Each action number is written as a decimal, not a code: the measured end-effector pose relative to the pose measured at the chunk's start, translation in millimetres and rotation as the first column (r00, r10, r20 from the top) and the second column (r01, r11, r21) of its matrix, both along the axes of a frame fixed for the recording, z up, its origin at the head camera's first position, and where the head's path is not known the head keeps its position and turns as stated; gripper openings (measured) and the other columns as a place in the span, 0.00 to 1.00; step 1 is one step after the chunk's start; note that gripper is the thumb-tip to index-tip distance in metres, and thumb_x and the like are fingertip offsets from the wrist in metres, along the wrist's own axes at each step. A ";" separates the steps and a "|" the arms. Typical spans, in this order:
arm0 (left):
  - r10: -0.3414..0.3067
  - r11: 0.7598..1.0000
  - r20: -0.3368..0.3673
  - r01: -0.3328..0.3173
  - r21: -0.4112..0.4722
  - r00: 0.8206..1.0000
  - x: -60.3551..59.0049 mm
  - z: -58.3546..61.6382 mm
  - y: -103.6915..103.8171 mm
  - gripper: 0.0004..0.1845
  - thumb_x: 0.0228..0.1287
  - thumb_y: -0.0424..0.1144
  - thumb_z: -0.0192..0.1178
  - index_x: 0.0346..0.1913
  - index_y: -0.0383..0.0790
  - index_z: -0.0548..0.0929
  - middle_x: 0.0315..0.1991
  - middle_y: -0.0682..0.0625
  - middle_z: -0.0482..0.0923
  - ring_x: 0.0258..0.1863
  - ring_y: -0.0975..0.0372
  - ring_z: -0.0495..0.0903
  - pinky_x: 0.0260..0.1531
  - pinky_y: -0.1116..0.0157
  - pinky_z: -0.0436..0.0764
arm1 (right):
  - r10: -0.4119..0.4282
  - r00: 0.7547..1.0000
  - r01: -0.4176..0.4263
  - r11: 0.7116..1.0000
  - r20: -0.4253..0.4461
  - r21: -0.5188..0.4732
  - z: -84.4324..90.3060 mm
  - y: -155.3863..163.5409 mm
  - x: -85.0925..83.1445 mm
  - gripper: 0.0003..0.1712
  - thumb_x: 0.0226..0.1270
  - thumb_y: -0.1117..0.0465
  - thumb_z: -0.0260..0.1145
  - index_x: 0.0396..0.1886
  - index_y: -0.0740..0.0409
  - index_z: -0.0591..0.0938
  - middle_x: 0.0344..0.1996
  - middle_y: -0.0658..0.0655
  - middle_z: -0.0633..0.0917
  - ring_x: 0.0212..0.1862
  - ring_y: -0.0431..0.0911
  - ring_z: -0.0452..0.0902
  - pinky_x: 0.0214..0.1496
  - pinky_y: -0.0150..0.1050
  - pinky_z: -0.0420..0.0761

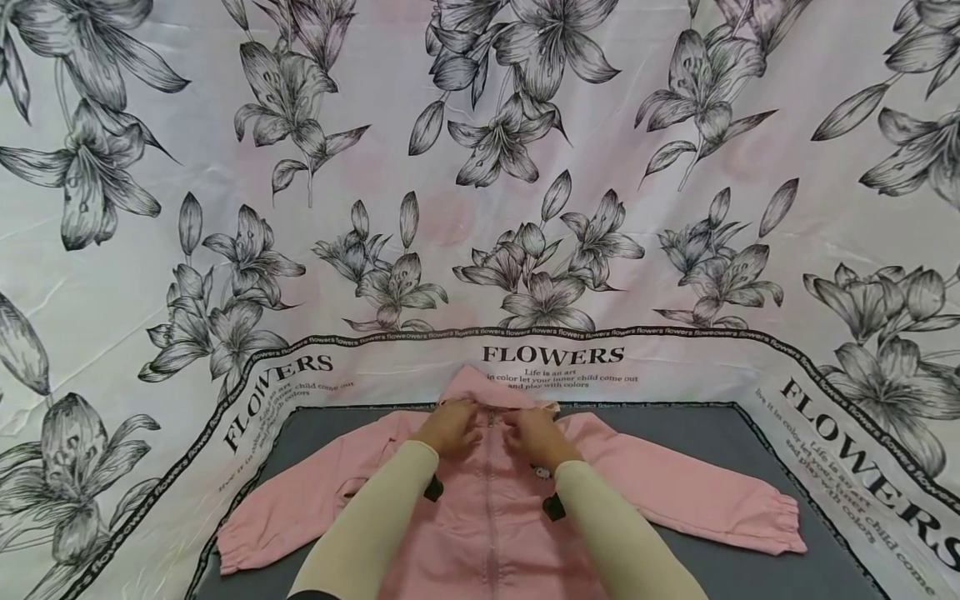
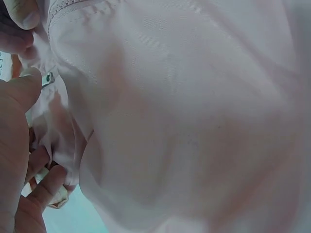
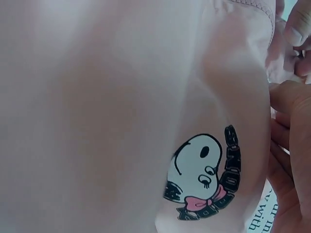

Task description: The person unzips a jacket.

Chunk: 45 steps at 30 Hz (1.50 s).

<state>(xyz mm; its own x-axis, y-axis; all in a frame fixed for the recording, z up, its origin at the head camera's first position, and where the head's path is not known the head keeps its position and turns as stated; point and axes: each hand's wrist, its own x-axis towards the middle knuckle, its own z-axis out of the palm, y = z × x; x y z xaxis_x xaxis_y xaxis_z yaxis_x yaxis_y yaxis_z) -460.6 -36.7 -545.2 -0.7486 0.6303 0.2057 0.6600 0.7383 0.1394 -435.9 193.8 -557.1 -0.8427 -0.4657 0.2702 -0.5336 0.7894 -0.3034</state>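
A pink zip-up jacket (image 1: 487,517) lies front up, sleeves spread to both sides, its hood (image 1: 472,385) at the far end. Both hands are at the neck, one on each side of the zipper (image 1: 491,500). My left hand (image 1: 448,427) grips the fabric at the left of the neck; in the left wrist view its thumb and curled fingers (image 2: 46,184) have pink cloth between them. On the other side, my right hand (image 1: 538,435) holds the neck edge, fingers partly hidden behind cloth. A cartoon dog print (image 3: 197,167) shows on the chest near the right hand.
The jacket lies on a grey surface (image 1: 705,425). White flower-printed cloth (image 1: 450,250) rises behind it and borders both sides. One sleeve (image 1: 300,500) stretches left, the other sleeve (image 1: 697,496) right, its elastic cuff near the grey surface's right edge.
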 end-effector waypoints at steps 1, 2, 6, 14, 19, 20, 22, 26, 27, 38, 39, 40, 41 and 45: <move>0.001 1.000 -0.006 -0.001 -0.001 1.000 -0.2 0.9 0.0 0.13 0.74 0.43 0.73 0.48 0.37 0.85 0.42 0.46 0.86 0.54 0.50 0.87 0.63 0.51 0.82 | 0.002 1.000 -0.002 1.000 -0.012 -0.002 0.1 -0.5 -0.4 0.08 0.71 0.66 0.74 0.31 0.53 0.84 0.17 0.44 0.72 0.23 0.40 0.67 0.39 0.51 0.77; 0.003 1.000 -0.009 -0.003 -0.004 1.000 -0.4 1.6 0.2 0.12 0.74 0.43 0.73 0.44 0.39 0.84 0.38 0.48 0.83 0.50 0.51 0.86 0.60 0.52 0.82 | 0.004 1.000 -0.004 1.000 -0.024 -0.005 0.2 -1.1 -0.7 0.09 0.70 0.66 0.74 0.30 0.53 0.84 0.18 0.45 0.73 0.24 0.40 0.68 0.42 0.54 0.78; 0.014 1.000 -0.019 -0.014 -0.009 1.000 -0.7 4.0 1.6 0.12 0.72 0.42 0.74 0.39 0.41 0.81 0.31 0.49 0.79 0.40 0.53 0.83 0.54 0.54 0.79 | 0.024 0.998 -0.025 1.000 -0.065 -0.011 1.3 -4.2 -1.0 0.10 0.66 0.68 0.75 0.28 0.53 0.83 0.20 0.47 0.78 0.27 0.42 0.73 0.43 0.53 0.81; 0.071 0.997 0.005 -0.070 -0.038 0.997 3.0 3.0 5.7 0.15 0.79 0.41 0.67 0.61 0.38 0.86 0.53 0.41 0.89 0.58 0.46 0.85 0.65 0.49 0.82 | 0.041 0.997 -0.045 0.997 -0.063 -0.056 -2.5 -12.5 1.4 0.04 0.67 0.68 0.74 0.38 0.55 0.90 0.30 0.52 0.89 0.37 0.49 0.86 0.43 0.49 0.84; 0.134 0.986 -0.013 -0.135 -0.098 0.991 6.2 -0.2 7.8 0.07 0.81 0.43 0.64 0.46 0.43 0.87 0.49 0.43 0.88 0.55 0.47 0.84 0.59 0.46 0.85 | 0.031 0.995 -0.037 0.997 -0.090 -0.062 -6.6 -16.6 1.6 0.06 0.70 0.66 0.75 0.44 0.54 0.92 0.36 0.52 0.92 0.40 0.48 0.89 0.48 0.51 0.87; 0.136 0.985 -0.015 -0.137 -0.100 0.991 7.0 0.0 7.8 0.07 0.82 0.43 0.64 0.45 0.44 0.87 0.49 0.43 0.88 0.55 0.47 0.84 0.59 0.46 0.84 | 0.027 0.995 -0.033 0.998 -0.097 -0.061 -6.4 -17.4 1.9 0.07 0.71 0.66 0.75 0.45 0.53 0.92 0.37 0.52 0.92 0.40 0.48 0.89 0.48 0.51 0.88; 0.127 0.988 -0.026 -0.129 -0.090 0.992 8.6 0.3 7.0 0.07 0.82 0.42 0.63 0.45 0.45 0.87 0.49 0.44 0.88 0.55 0.47 0.84 0.59 0.45 0.84 | 0.027 0.993 -0.035 0.997 -0.116 -0.063 -5.5 -19.1 2.4 0.09 0.71 0.66 0.75 0.47 0.53 0.93 0.39 0.52 0.93 0.42 0.48 0.91 0.50 0.51 0.88; 0.078 0.997 -0.040 -0.078 0.005 0.996 7.6 -2.0 4.5 0.08 0.83 0.39 0.60 0.52 0.42 0.88 0.50 0.43 0.90 0.54 0.45 0.84 0.58 0.46 0.84 | 0.020 0.988 -0.031 0.997 -0.153 -0.068 -2.0 -23.1 3.7 0.12 0.71 0.66 0.75 0.51 0.52 0.93 0.43 0.53 0.94 0.48 0.51 0.92 0.56 0.52 0.89; 0.067 0.997 -0.039 -0.065 0.033 0.997 6.3 -3.5 4.1 0.09 0.83 0.38 0.60 0.53 0.42 0.88 0.50 0.42 0.90 0.53 0.45 0.84 0.58 0.47 0.84 | 0.015 0.987 -0.027 0.997 -0.161 -0.071 -1.1 -24.0 4.4 0.12 0.71 0.65 0.75 0.51 0.52 0.93 0.43 0.53 0.94 0.50 0.51 0.92 0.57 0.52 0.88; -0.071 0.945 0.019 0.061 0.322 0.997 -4.9 -3.5 3.6 0.17 0.84 0.35 0.54 0.32 0.43 0.83 0.29 0.51 0.82 0.30 0.59 0.80 0.44 0.58 0.81 | -0.115 0.962 0.078 0.985 -0.249 -0.154 3.8 -36.0 12.4 0.06 0.71 0.60 0.77 0.44 0.55 0.89 0.39 0.57 0.91 0.46 0.55 0.88 0.52 0.56 0.87; -0.085 0.935 0.039 0.066 0.347 0.996 -4.3 0.3 3.2 0.17 0.84 0.34 0.54 0.31 0.42 0.83 0.28 0.51 0.82 0.29 0.61 0.79 0.41 0.59 0.81 | -0.125 0.956 0.083 0.983 -0.264 -0.163 4.1 -36.9 12.3 0.06 0.71 0.60 0.76 0.43 0.55 0.89 0.38 0.57 0.91 0.45 0.55 0.88 0.51 0.56 0.87; -0.095 0.926 0.059 0.067 0.373 0.994 -3.9 4.1 3.2 0.17 0.83 0.33 0.54 0.30 0.42 0.83 0.28 0.51 0.82 0.28 0.62 0.78 0.40 0.61 0.81 | -0.133 0.952 0.087 0.981 -0.277 -0.172 4.6 -37.7 12.3 0.05 0.72 0.60 0.76 0.43 0.55 0.88 0.38 0.56 0.91 0.44 0.55 0.88 0.50 0.56 0.87; -0.101 0.918 0.089 0.058 0.393 0.991 -3.4 8.4 2.9 0.17 0.83 0.32 0.54 0.30 0.41 0.84 0.27 0.51 0.82 0.27 0.63 0.78 0.38 0.62 0.81 | -0.140 0.947 0.090 0.980 -0.290 -0.179 5.0 -38.6 12.2 0.04 0.73 0.60 0.75 0.43 0.55 0.88 0.37 0.57 0.90 0.44 0.55 0.88 0.49 0.56 0.87; -0.076 0.904 0.201 -0.018 0.427 0.977 -0.9 23.4 3.5 0.18 0.86 0.31 0.52 0.33 0.38 0.85 0.28 0.50 0.83 0.28 0.64 0.77 0.39 0.63 0.79 | -0.156 0.929 0.077 0.968 -0.336 -0.239 8.9 -41.3 12.5 0.08 0.74 0.64 0.72 0.50 0.58 0.90 0.42 0.59 0.92 0.47 0.57 0.88 0.53 0.55 0.87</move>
